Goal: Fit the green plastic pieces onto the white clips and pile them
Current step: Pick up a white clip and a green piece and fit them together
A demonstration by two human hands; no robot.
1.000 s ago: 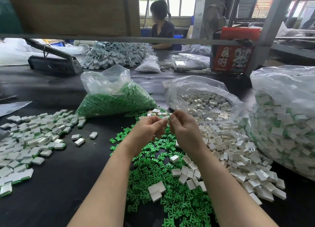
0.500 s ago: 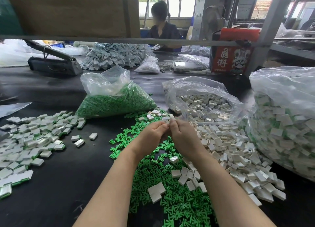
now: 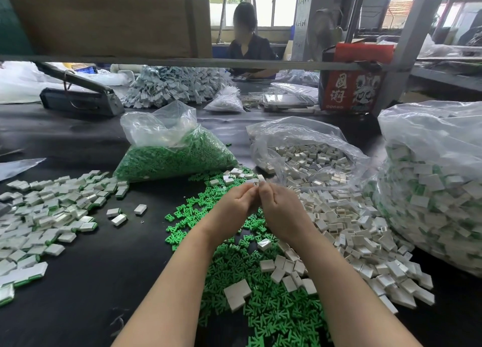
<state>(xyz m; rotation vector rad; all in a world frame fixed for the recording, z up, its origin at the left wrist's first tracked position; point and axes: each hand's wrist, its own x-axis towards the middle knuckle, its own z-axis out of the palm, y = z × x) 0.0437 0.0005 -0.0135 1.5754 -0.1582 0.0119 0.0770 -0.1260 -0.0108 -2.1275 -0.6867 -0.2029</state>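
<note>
Both hands meet above the black table (image 3: 78,281), fingertips pressed together — the left hand (image 3: 230,209) and the right hand (image 3: 280,212) pinch a small white clip (image 3: 257,181) between them, though whether a green piece sits in it is too small to tell. Beneath the forearms lies a spread of loose green pieces (image 3: 260,307), with loose white clips (image 3: 347,232) heaped to the right. Assembled clips (image 3: 47,211) lie in a pile at far left. Behind stand three clear bags — one of green pieces (image 3: 177,158), one of white clips (image 3: 313,158), and one of finished clips (image 3: 438,198) at the right edge.
</note>
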